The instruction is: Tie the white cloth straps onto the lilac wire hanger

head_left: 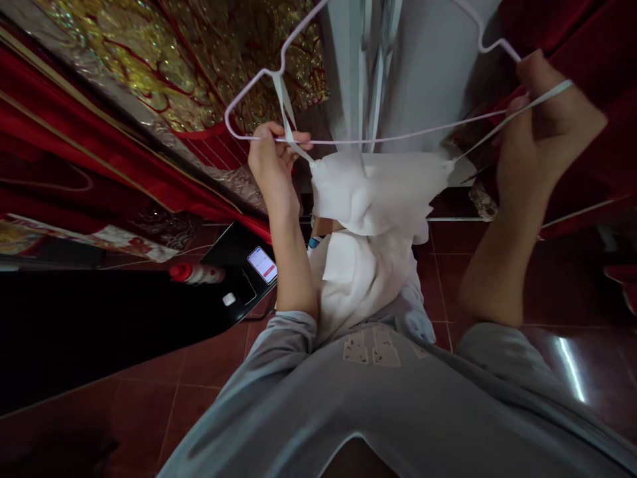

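A thin pale pink clothes hanger is held up in front of me by both ends. My left hand grips its lower left corner, fingers around the bar. One white strap loops over the hanger's left notch and runs down to a white garment. The garment hangs below the bar, its lower folds gathered over my lap. At the right end, my right hand is closed around the hanger's corner, which it hides. The other strap is drawn taut across this hand's thumb.
Red and gold sequined garments hang at the left, with dark red cloth on the right. A black table at the left carries a lit phone, a red-capped bottle and a small white case. Red tiles cover the floor.
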Available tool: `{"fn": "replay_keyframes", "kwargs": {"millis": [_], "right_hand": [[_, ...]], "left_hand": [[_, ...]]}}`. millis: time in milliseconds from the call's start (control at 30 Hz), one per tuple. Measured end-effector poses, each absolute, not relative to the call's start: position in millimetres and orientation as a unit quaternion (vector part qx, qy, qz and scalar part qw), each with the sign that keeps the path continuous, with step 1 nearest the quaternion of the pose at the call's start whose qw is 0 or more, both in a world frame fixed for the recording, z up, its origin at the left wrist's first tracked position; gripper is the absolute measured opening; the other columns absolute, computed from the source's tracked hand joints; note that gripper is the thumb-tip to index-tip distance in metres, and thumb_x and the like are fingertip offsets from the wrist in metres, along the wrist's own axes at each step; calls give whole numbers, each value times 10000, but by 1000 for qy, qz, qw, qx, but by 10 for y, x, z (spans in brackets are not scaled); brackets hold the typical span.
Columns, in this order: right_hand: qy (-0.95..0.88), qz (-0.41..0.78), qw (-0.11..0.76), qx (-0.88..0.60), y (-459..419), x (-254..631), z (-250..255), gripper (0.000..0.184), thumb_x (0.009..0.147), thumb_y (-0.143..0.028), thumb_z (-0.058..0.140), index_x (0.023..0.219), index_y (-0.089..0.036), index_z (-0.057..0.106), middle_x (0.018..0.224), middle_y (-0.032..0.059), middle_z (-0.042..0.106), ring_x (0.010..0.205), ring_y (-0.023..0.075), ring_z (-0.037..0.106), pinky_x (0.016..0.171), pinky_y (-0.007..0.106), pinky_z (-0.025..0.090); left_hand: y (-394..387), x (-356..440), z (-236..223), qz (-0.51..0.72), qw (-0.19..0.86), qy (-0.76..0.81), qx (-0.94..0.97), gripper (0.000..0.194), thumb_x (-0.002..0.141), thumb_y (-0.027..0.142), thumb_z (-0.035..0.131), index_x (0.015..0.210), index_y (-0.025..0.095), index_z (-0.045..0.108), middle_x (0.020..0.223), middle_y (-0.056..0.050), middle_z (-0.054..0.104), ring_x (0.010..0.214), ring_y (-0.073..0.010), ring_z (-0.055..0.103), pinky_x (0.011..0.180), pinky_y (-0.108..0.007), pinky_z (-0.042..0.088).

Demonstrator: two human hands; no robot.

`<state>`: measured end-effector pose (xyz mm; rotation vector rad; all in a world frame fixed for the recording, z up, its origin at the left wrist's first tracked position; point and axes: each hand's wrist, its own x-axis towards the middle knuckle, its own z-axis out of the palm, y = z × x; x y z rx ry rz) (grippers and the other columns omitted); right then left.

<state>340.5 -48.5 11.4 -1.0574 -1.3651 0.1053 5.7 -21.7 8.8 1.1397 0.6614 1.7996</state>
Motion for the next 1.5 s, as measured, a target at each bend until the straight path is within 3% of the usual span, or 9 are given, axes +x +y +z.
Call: {"fn": "replay_keyframes", "kwargs": {"millis": [67, 233, 400, 567, 667, 967, 1133, 1400, 1500], "right_hand": [[-618, 7, 648, -446, -462, 3577, 177, 486, 812, -14, 662, 1240, -243, 685, 1262, -5, 686, 1244, 183, 627, 1098, 362, 478], [-604, 34, 555, -571, -510, 3733, 335, 480, 698, -8, 796, 1126, -216, 735, 1055, 77, 747, 1000, 212, 724, 846, 361, 573], [-673, 72, 509, -532, -597, 3653, 546, 435, 741, -126, 799, 1164, -194, 723, 1038, 100, 749, 845, 144, 706, 714, 335, 509], [-704, 50, 462, -537, -511, 3436, 842, 228, 739, -164, 777, 955, -95, 746, 878, 56, 716, 685, 39, 545, 646, 276, 391], [-713, 40, 436, -547, -420, 3310, 949, 243, 728, -214, 794, 926, -89, 729, 813, 21, 667, 650, 22, 473, 622, 261, 349], [-699, 3, 522, -489, -266, 3284, 914, 362, 710, -167, 790, 1055, -75, 730, 876, 29, 645, 716, 37, 449, 643, 257, 307], [-690, 8, 534, -489, -186, 3338, 932, 249, 666, -144, 818, 892, -97, 724, 760, -30, 510, 675, 20, 376, 622, 258, 241], [-650, 39, 575, -496, -134, 3168, 946, 195, 656, -82, 816, 797, -117, 685, 739, -28, 546, 652, 23, 378, 636, 250, 277], [-655, 70, 556, -506, -282, 3055, 961, 252, 662, -45, 766, 902, -98, 709, 871, 16, 613, 755, 70, 494, 714, 270, 370]], "left_hand": [[-208, 65, 90, 720, 452, 276, 448, 454, 1145, 148, 197, 836, 232, 520, 759, -8, 704, 720, -195, 656, 746, -311, 540], [-178, 95, 55, 728, 446, 300, 424, 437, 1140, 210, 244, 810, 266, 526, 748, -18, 688, 756, -244, 668, 745, -363, 544], [-174, 74, 36, 718, 488, 269, 416, 426, 1151, 184, 248, 845, 238, 539, 745, -6, 684, 765, -214, 655, 745, -322, 521], [-180, 120, 44, 725, 481, 273, 410, 473, 1152, 170, 199, 825, 242, 533, 728, -12, 683, 717, -217, 649, 720, -332, 515], [-177, 159, 42, 731, 482, 279, 394, 482, 1150, 187, 215, 801, 255, 541, 717, -14, 679, 707, -222, 653, 728, -341, 527], [-186, 187, 23, 727, 504, 299, 357, 401, 1146, 254, 330, 815, 266, 555, 752, -22, 685, 973, -248, 669, 772, -359, 541], [-171, 186, -5, 727, 504, 308, 350, 401, 1148, 255, 323, 824, 266, 560, 761, -18, 685, 1002, -249, 676, 807, -363, 537], [-203, 199, 19, 720, 492, 321, 370, 419, 1146, 205, 255, 821, 249, 517, 744, -29, 668, 865, -244, 697, 781, -364, 520], [-186, 195, -5, 718, 487, 328, 373, 356, 1131, 282, 339, 823, 278, 519, 755, -22, 687, 885, -253, 693, 763, -365, 542]]}}
